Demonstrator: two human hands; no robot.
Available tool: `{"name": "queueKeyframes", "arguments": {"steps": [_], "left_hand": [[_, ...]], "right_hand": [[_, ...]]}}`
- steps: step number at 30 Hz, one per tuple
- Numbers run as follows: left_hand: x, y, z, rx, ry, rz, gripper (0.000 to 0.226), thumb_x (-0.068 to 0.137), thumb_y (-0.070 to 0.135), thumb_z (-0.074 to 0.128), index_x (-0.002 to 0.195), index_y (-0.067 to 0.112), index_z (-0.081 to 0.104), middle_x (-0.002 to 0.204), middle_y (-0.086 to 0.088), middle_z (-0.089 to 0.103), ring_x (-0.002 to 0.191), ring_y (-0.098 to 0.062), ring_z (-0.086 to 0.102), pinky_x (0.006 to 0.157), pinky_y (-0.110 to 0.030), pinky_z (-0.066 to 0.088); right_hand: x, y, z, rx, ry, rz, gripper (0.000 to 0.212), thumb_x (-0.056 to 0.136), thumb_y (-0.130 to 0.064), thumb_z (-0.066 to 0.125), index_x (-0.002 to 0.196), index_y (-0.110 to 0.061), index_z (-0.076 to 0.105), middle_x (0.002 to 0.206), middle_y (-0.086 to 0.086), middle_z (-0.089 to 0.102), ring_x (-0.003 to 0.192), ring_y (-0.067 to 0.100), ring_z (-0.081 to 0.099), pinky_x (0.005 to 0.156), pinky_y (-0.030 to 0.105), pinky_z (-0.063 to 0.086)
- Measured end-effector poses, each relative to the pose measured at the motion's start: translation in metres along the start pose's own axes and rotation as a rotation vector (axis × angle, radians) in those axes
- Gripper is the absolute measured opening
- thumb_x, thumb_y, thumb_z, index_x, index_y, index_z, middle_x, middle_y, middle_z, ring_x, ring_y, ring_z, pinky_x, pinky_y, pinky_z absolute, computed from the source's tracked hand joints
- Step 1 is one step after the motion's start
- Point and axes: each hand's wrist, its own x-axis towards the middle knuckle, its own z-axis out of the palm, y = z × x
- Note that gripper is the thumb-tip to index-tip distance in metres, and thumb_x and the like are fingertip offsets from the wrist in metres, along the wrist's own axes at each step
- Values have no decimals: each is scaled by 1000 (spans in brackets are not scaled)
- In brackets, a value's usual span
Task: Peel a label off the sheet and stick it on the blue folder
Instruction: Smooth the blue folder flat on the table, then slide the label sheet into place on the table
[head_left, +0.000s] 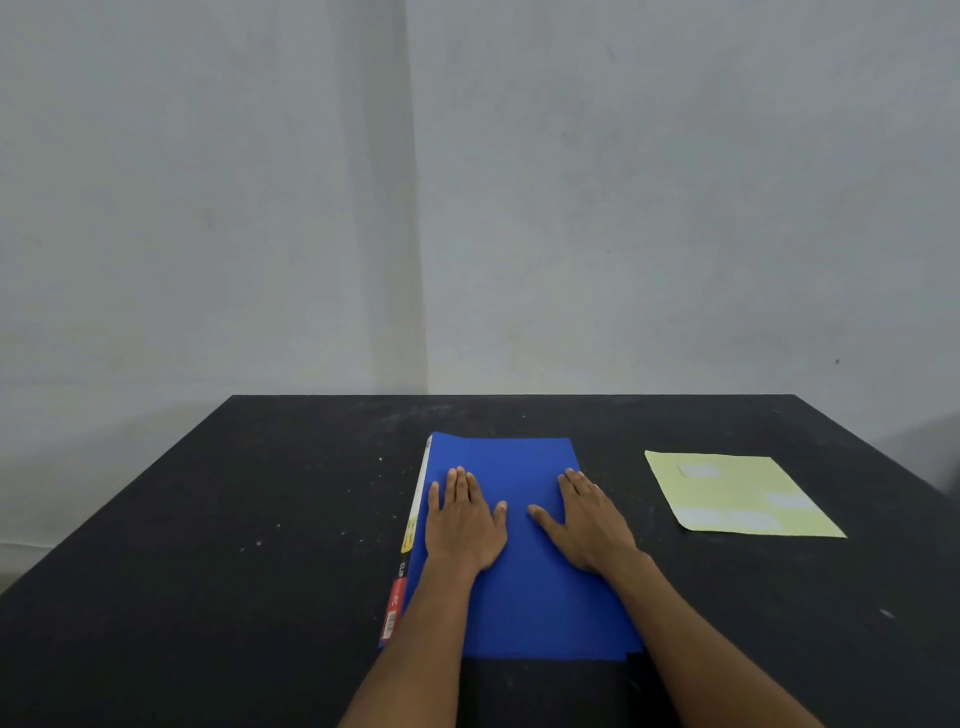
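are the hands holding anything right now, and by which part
Nothing is gripped. The left hand and right hand lie flat, palms down, on the blue folder. The label sheet lies untouched.

You are sitting in a bare, plain room, more like a simple office or recording corner than a home. In front of you is a black table (260, 545) with small white specks, pushed close to grey-white walls (623, 182) that meet in a corner at the far side.
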Motion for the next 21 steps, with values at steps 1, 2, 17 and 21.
{"name": "queueKeyframes", "arguments": {"steps": [1, 2, 17, 21], "left_hand": [[0, 0, 0, 1, -2, -1, 77, 105, 52, 18, 159, 1, 0, 170, -13, 0, 157, -24, -5, 126, -44, -8], [0, 1, -1, 4, -6, -3, 77, 105, 52, 18, 159, 1, 0, 170, -13, -1, 157, -24, -6, 126, -44, -8], [24, 98, -3, -89, 8, 199, 77, 105, 53, 17, 159, 1, -1, 169, -12, -4, 157, -24, -8, 126, -46, -7], [30, 152, 8, -111, -12, 290, 75, 105, 52, 16, 160, 2, 0, 169, -11, -5, 157, -22, -10, 126, -45, -7]], "right_hand": [[0, 0, 0, 6, -3, -1, 90, 91, -71, 31, 155, -9, 17, 164, 8, 15, 152, 22, 12, 124, 39, 17], [-1, 0, -1, 18, -4, -1, 90, 91, -71, 31, 155, -9, 17, 164, 7, 15, 152, 21, 12, 124, 39, 17], [-10, 132, -62, -39, 189, 242, 68, 101, -51, 28, 150, -4, 29, 160, 13, 26, 150, 25, 20, 123, 40, 17], [-22, 174, -73, -73, 165, 355, 66, 102, -49, 25, 152, -5, 26, 161, 13, 24, 150, 26, 19, 123, 41, 17]]}}
